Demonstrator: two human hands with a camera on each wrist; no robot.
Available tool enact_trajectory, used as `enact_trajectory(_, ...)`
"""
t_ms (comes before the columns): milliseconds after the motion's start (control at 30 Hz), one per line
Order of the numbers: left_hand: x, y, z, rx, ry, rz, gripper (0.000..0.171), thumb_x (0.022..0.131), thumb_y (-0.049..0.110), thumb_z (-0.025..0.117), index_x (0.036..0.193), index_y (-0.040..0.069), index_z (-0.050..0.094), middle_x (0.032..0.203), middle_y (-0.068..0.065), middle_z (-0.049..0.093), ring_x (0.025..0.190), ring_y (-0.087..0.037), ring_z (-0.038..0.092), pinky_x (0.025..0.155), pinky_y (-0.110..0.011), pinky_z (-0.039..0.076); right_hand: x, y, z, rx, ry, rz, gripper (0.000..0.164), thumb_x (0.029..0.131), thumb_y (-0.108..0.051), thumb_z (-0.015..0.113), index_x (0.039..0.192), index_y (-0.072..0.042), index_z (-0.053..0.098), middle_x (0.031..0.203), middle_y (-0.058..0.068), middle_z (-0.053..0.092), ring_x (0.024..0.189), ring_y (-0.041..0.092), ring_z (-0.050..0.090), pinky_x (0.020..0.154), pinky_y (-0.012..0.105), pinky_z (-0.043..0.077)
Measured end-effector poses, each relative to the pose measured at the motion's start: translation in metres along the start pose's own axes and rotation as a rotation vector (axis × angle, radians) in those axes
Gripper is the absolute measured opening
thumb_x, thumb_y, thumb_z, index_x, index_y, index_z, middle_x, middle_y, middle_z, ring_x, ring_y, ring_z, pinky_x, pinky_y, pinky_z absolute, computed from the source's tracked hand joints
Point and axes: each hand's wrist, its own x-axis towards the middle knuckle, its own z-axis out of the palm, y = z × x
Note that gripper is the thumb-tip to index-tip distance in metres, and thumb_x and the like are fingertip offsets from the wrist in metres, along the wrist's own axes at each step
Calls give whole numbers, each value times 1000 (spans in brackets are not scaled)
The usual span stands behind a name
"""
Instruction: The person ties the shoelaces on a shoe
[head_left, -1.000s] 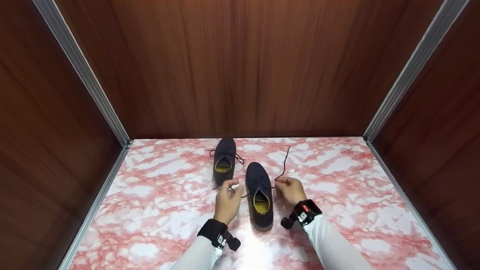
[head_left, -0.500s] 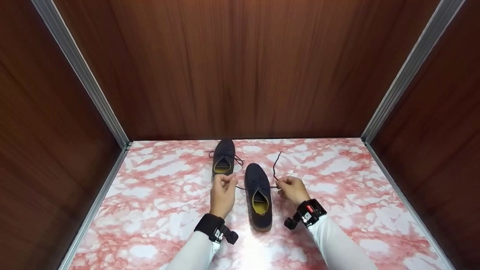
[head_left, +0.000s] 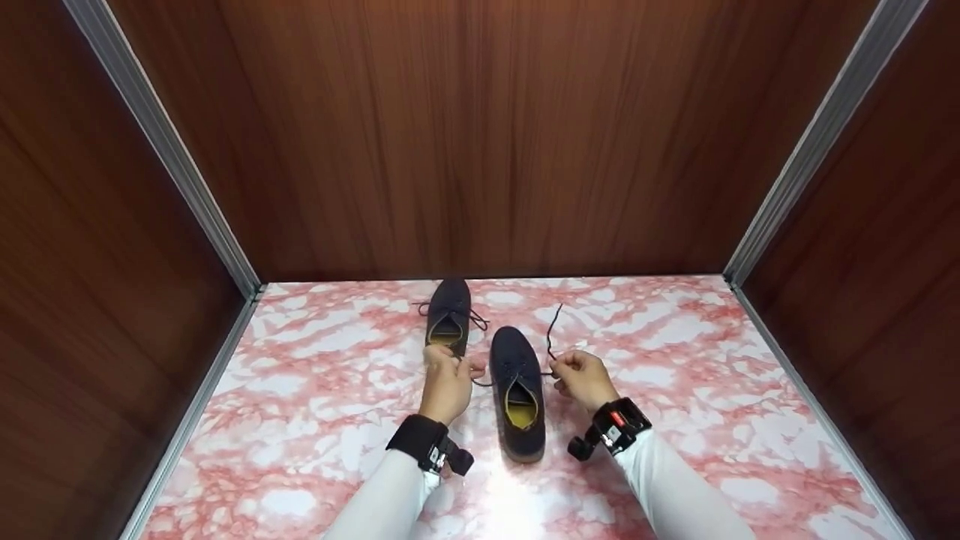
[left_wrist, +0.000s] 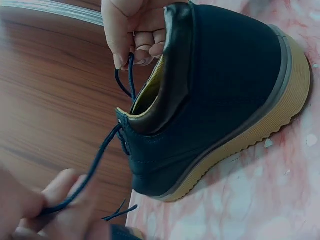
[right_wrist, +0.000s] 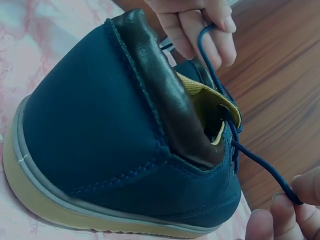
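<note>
A dark navy lace-up shoe (head_left: 516,349) with a yellow lining and tan sole stands upright between my hands, toe pointing away. Beside its left side, my left hand (head_left: 448,386) holds one end of the shoelace (left_wrist: 97,157), which runs from the eyelets into its fingers; motion blurs that hand in the left wrist view. On the right, my right hand (head_left: 586,379) pinches the other lace end (right_wrist: 262,162) between thumb and fingers. The loose tip of that lace (head_left: 551,330) sticks up beyond the hand. My left hand partly hides the heel of the second shoe.
The matching shoe (head_left: 450,296) stands ahead and to the left, near the back wall, its laces spread to both sides. Brown wood-grain panels (head_left: 480,135) with grey metal edging (head_left: 172,150) enclose the red-and-white marbled surface (head_left: 322,420) on three sides.
My left hand has shifted left and rotated, its grip on the lace changing. My right hand keeps its pinch; its loose lace tip has swung left.
</note>
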Motion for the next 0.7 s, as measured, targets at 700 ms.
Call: enact_trajectory(700, 5, 14, -6, 189, -62, -8, 20, 107, 22, 54, 107, 3, 60, 90, -6, 82, 87, -22, 80, 84, -41, 57, 2, -17, -2, 106, 37, -44, 15, 100, -10, 62, 98, 5, 65, 72, -2, 56, 60, 9, 56, 59, 21, 52)
